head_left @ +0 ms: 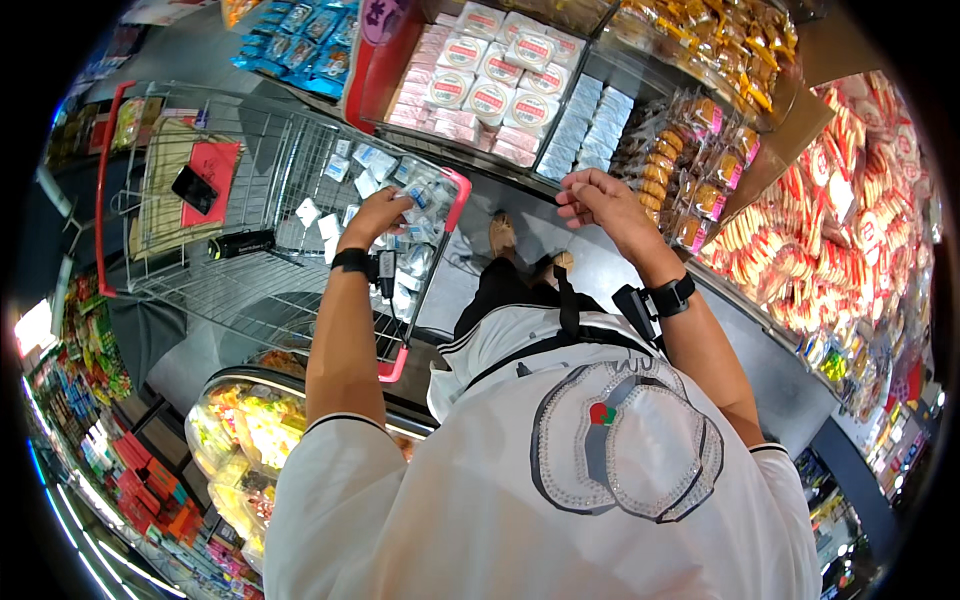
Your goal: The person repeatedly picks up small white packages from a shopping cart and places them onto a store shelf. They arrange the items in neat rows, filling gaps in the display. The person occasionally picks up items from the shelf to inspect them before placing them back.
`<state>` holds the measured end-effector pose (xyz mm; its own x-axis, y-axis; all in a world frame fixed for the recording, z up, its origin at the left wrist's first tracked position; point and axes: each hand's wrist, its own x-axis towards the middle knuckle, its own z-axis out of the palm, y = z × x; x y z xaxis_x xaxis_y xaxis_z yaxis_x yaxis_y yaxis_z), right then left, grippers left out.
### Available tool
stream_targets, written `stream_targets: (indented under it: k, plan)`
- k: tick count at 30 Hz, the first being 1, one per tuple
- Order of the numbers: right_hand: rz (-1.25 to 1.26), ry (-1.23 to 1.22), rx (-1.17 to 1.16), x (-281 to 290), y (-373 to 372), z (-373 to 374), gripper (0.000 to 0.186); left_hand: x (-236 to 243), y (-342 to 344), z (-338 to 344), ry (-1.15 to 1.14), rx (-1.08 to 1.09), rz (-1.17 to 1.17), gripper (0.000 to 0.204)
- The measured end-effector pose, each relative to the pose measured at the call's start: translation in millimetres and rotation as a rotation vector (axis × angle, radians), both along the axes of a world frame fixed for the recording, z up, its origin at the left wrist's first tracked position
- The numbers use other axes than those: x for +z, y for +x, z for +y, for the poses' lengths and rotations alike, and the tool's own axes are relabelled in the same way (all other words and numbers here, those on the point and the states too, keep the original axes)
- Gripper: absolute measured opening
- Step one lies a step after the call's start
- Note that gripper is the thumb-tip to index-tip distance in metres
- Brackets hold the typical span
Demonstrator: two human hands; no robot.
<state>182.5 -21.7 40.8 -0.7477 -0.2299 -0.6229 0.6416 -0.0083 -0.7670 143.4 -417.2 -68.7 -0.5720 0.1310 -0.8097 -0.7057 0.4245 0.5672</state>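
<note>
My left hand [378, 212] reaches over the rear of a wire shopping cart [270, 170] with red trim and is closed on small clear-and-blue snack packets [418, 195], next to the cart's red handle [458, 190]. More of these packets lie in the cart's small rear basket. My right hand [597, 197] is raised in front of the shelf of wrapped goods, fingers curled; nothing shows in it. Both wrists carry black straps.
In the cart lie a beige bag [165, 200], a red pouch [215, 170] and a dark phone [193, 188]. Shelves ahead hold pink-and-white boxes [480, 80] and bagged biscuits [700, 170]. A rack of red-and-white snack bags [850, 220] is at right. A display case [240, 430] sits lower left.
</note>
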Motion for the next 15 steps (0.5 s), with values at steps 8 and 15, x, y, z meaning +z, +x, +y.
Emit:
stream_targets:
  k: [8, 15]
  plan:
    - [0.086, -0.037, 0.118, 32, -10, -10, 0.027, 151, 37, -9, 0.267, 0.276, 0.200, 0.050]
    - [0.234, -0.057, 0.222, 74, -10, -14, 0.031, 217, 44, 55, 0.458, 0.248, 0.389, 0.045]
